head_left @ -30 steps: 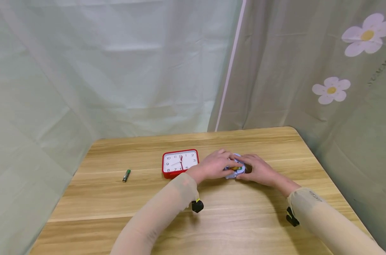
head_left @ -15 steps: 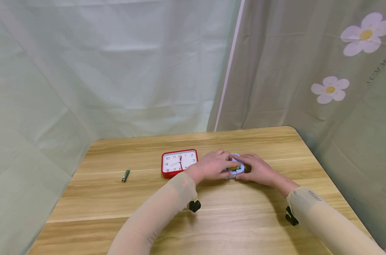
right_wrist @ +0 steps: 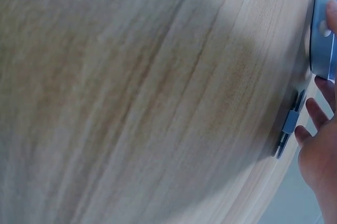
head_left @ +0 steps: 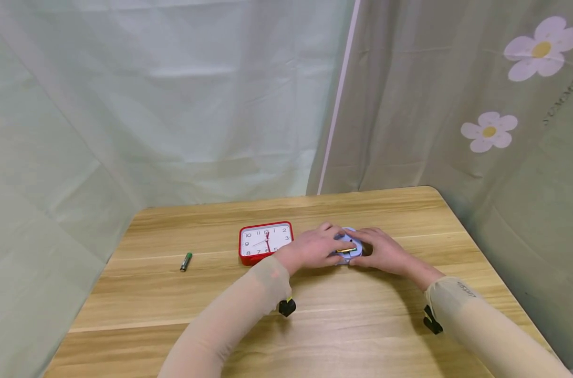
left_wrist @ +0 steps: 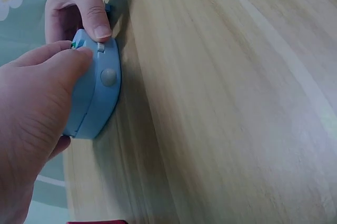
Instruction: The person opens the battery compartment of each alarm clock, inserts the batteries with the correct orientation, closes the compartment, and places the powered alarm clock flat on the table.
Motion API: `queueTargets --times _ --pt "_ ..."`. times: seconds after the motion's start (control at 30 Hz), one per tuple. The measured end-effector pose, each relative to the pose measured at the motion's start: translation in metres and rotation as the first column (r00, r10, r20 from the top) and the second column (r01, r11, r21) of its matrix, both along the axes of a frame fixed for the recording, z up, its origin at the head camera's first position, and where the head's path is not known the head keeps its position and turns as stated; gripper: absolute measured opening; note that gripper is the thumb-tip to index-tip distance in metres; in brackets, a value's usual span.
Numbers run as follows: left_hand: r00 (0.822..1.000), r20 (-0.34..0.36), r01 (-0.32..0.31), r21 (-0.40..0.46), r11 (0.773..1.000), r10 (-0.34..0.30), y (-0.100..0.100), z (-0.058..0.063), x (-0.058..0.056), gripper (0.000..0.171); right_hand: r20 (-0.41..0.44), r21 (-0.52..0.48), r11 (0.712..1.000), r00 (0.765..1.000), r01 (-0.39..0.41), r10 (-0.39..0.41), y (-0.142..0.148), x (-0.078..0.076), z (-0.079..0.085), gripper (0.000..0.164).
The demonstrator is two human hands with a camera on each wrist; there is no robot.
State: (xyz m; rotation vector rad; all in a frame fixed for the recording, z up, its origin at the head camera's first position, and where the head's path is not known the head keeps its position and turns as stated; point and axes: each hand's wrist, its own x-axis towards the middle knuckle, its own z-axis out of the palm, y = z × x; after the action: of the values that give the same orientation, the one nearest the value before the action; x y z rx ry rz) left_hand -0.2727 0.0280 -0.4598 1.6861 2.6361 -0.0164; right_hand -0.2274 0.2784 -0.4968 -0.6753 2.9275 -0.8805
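Observation:
A light-blue rounded case [left_wrist: 100,103] with small round feet stays at the table's right middle, between both hands. A green-and-gold battery [head_left: 346,250] shows at an opening in its upper side. From the left, my left hand [head_left: 314,247] grips the case, its index finger over the battery and its thumb beside it. My right hand [head_left: 383,252] holds the opposite end, thumb on the near side and fingers on the far side. The left hand hides part of the battery. Beyond the case, in the right wrist view, lies a small flat blue piece [right_wrist: 289,122].
A red-framed clock [head_left: 266,241] lies face up just left of my left hand. Farther left, a second green-and-black battery [head_left: 186,262] lies on the wooden table [head_left: 139,299]. Pale curtains [head_left: 220,105] hang behind the table's far edge.
Both hands keep to the case. My left index finger has shifted slightly over the battery, and less of the battery shows now.

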Motion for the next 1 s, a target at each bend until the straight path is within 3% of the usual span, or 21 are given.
queueTargets --times 0.17,0.4,0.5,0.7,0.87,1.0 --pt "1.000 0.001 0.011 0.006 1.000 -0.011 -0.002 0.001 0.002 0.049 0.004 0.011 1.000 1.000 0.005 -0.005 0.001 0.000 0.000 0.084" --pt "0.997 -0.069 0.022 -0.026 0.999 -0.024 -0.003 0.000 0.004 0.051 0.019 0.004 1.000 1.000 0.007 -0.007 0.001 0.000 0.000 0.083" --pt "0.998 -0.068 0.011 -0.034 0.999 -0.013 -0.004 -0.001 0.004 0.052 0.028 -0.001 1.000 1.000 0.007 -0.007 0.000 0.001 0.001 0.083" --pt "0.997 0.062 -0.041 0.042 0.998 0.039 -0.008 -0.001 0.003 0.061 0.027 0.000 1.000 1.000 0.010 -0.010 -0.001 0.002 0.001 0.084" --pt "0.981 0.145 -0.144 0.112 0.983 0.128 -0.014 -0.001 -0.001 0.083 0.028 0.012 1.000 0.999 0.022 -0.022 -0.001 0.002 0.001 0.084" --pt "0.962 0.171 -0.232 0.107 0.967 0.212 -0.017 0.001 -0.003 0.096 0.027 0.016 1.000 0.999 0.017 -0.017 -0.002 0.002 0.002 0.085"
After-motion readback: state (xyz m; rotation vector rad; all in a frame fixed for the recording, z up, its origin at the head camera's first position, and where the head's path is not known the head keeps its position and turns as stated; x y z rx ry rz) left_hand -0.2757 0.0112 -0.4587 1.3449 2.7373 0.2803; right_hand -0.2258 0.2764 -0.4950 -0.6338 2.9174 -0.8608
